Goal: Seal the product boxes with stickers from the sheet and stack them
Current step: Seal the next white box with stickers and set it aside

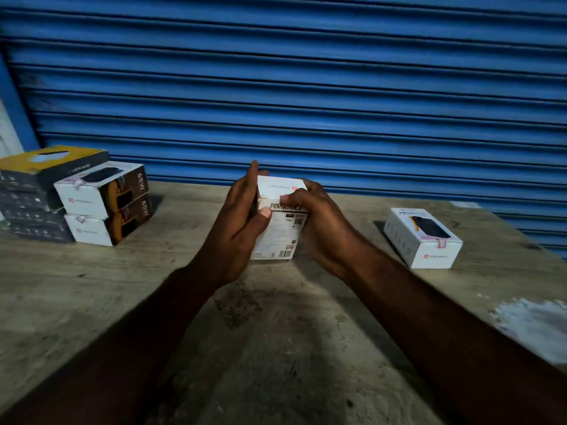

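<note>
Open table (276, 332) room between stacked boxes (92, 204) far left and lone box (422, 239) right, shutter (306, 87) close behind.

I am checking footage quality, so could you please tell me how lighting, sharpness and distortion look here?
Head view: dim overall, both forearms nearly black; head view: the white cardboard product box gripped by the left hand and right hand is brightest, its small print soft; head view: the blue metal roller shutter slats bow from wide-angle distortion.
</note>
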The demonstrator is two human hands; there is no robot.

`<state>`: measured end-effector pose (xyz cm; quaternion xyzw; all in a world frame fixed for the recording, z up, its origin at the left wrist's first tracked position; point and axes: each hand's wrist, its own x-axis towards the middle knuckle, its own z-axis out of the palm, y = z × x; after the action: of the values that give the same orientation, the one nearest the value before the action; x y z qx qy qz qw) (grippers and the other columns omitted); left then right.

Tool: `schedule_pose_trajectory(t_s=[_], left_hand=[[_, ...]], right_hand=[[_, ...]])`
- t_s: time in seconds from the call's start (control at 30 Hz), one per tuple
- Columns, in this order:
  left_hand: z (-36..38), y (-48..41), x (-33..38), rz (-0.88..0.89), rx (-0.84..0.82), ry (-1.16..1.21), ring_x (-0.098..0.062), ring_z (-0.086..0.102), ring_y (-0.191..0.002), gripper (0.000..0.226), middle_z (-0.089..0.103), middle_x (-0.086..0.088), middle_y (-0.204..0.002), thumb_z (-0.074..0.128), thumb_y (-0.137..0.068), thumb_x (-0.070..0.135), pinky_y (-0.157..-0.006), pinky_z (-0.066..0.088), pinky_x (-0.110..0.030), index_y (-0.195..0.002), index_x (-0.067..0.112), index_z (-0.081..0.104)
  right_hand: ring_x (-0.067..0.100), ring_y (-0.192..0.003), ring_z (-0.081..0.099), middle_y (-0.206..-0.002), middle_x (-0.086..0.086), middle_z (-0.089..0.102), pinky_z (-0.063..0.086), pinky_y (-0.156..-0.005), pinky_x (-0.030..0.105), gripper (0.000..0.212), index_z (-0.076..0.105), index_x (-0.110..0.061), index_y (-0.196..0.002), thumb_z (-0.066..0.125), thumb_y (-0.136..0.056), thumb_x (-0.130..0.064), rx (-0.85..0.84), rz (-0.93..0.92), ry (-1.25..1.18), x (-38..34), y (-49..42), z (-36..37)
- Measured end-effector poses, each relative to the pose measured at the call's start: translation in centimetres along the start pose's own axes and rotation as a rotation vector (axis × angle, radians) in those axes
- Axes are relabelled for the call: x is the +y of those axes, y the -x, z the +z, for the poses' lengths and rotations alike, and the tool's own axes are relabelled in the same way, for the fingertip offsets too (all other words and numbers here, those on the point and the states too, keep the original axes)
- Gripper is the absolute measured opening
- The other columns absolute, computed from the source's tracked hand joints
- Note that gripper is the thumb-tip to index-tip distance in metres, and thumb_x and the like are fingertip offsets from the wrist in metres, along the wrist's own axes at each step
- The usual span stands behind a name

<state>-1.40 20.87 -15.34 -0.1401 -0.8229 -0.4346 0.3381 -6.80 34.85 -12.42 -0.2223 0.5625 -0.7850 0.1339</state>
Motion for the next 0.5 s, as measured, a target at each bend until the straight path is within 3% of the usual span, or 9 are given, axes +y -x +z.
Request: schedule_pose_trajectory(t_s=[0.13,0.23,0.3,0.43,0.5], left_hand=[[0.4,0.2,0.6,-0.074,0.006,0.199,0.019,0.038,-0.128,0.07,0.035,0.025,-0.143,0.045,-0.095,0.025,-0.104,0.031,-0.006,-0.157,0.019,0.016],[1.3,0.1,1.2,-0.229,0.082,0.544,-0.011,0.049,-0.135,0.071,0.044,0.014,-0.15,0.051,-0.089,0.03,-0.108,0.045,-0.032,-0.156,0.027,0.025],[1.7,0.1,1.7,-0.241,0.114,0.571,-0.016,0.047,-0.138,0.071,0.04,0.009,-0.155,0.053,-0.088,0.027,-0.112,0.043,-0.041,-0.154,0.025,0.029],[1.8,0.2,2.0,-0.187,0.142,0.473,0.005,0.048,-0.127,0.071,0.035,0.004,-0.157,0.055,-0.087,0.014,-0.102,0.044,-0.016,-0.153,0.018,0.03],[1.8,0.0,1.8,-0.187,0.137,0.495,0.011,0.048,-0.124,0.069,0.035,0.004,-0.157,0.053,-0.089,0.008,-0.098,0.043,-0.012,-0.154,0.017,0.03]], right_hand=[[0.022,-0.078,0.062,-0.088,0.007,0.064,0.05,-0.072,0.037,0.028,0.05,-0.015,-0.109,0.055,-0.083,-0.007,0.033,-0.013,-0.04,0.1,0.2,0.4],[0.022,-0.076,0.058,-0.085,0.007,0.061,0.045,-0.074,0.038,0.015,0.053,-0.019,-0.098,0.048,-0.089,-0.008,0.101,-0.038,-0.102,0.4,0.4,0.7],[0.023,-0.081,0.056,-0.088,0.006,0.059,0.043,-0.078,0.038,0.007,0.055,-0.022,-0.093,0.053,-0.086,-0.02,0.102,-0.074,-0.117,0.8,0.5,0.9],[0.018,-0.084,0.057,-0.088,0.001,0.058,0.046,-0.072,0.033,0.02,0.053,-0.024,-0.094,0.055,-0.074,-0.028,0.048,-0.15,-0.092,0.9,0.6,1.0],[0.019,-0.089,0.057,-0.093,0.002,0.057,0.046,-0.077,0.035,0.024,0.05,-0.022,-0.099,0.055,-0.075,-0.026,0.021,-0.18,-0.053,1.0,0.6,0.8]])
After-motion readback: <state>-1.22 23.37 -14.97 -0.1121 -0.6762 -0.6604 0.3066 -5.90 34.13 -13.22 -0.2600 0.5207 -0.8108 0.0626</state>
